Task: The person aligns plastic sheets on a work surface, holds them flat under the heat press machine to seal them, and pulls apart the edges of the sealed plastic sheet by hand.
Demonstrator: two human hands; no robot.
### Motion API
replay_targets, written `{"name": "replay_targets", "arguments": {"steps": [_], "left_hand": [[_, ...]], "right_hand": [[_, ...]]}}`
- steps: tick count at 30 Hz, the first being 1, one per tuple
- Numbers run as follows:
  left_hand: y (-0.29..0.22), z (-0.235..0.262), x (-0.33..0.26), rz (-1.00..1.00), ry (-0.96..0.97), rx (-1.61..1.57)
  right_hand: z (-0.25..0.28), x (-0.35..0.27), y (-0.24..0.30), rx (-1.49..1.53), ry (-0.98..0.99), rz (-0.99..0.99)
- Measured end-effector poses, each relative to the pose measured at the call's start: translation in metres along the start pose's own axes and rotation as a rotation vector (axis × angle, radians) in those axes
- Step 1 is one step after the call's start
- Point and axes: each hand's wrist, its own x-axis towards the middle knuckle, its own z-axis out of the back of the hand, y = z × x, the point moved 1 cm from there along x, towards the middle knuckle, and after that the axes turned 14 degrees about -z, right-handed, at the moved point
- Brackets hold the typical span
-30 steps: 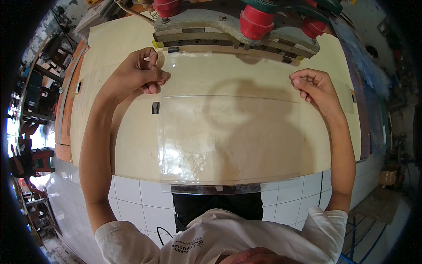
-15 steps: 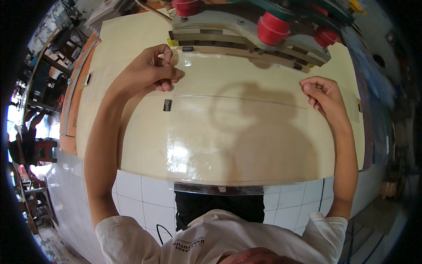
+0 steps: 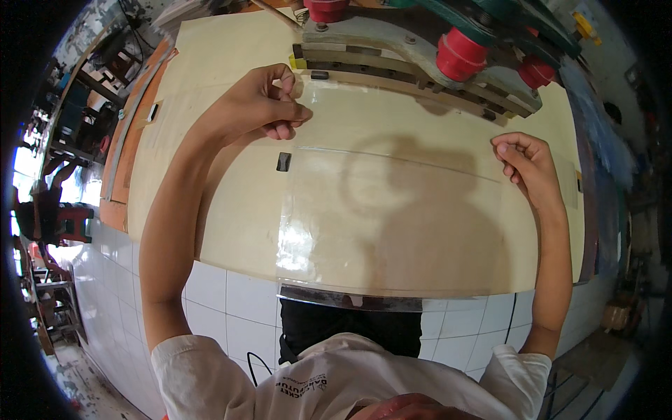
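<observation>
My left hand (image 3: 269, 106) is closed above the board's upper left part, thumb and fingers curled together, close to the left end of the heat-sealer-like bar (image 3: 392, 70). My right hand (image 3: 523, 159) is closed in a pinch, below the bar's right end. Whatever either hand pinches is too thin or hidden to make out. Between and below them lies a clear plastic sheet (image 3: 329, 217), with a glossy glare on its left side and its lower end hanging over the board's near edge. A small black block (image 3: 283, 162) sits beside the sheet's upper left corner.
A cream board (image 3: 231, 231) covers the table. Red knobs (image 3: 462, 54) and green arms (image 3: 504, 21) stand over the bar. A metal strip (image 3: 136, 122) lies on the orange-brown wood at left. Bluish plastic (image 3: 591, 119) hangs at right. White tiles (image 3: 245, 290) show below.
The whole view has turned slightly, so the board and bar appear farther right. Both hands keep nearly the same closed pose and place over the board.
</observation>
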Motion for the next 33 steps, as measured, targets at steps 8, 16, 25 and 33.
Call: {"name": "replay_targets", "arguments": {"steps": [8,16,25,33], "left_hand": [[0.0,0.002,0.0,0.005,0.008,-0.044],[0.003,0.002,0.002,-0.009,0.005,-0.041],[0.004,0.003,0.002,0.025,-0.015,-0.08],[0.005,0.003,0.002,0.003,-0.011,-0.063]], "right_hand": [[0.001,0.001,-0.002,0.017,0.01,0.006],[0.003,0.002,-0.004,0.029,0.014,0.004],[0.002,0.002,-0.003,0.012,0.006,0.015],[0.002,0.002,-0.003,-0.002,-0.002,0.009]]}}
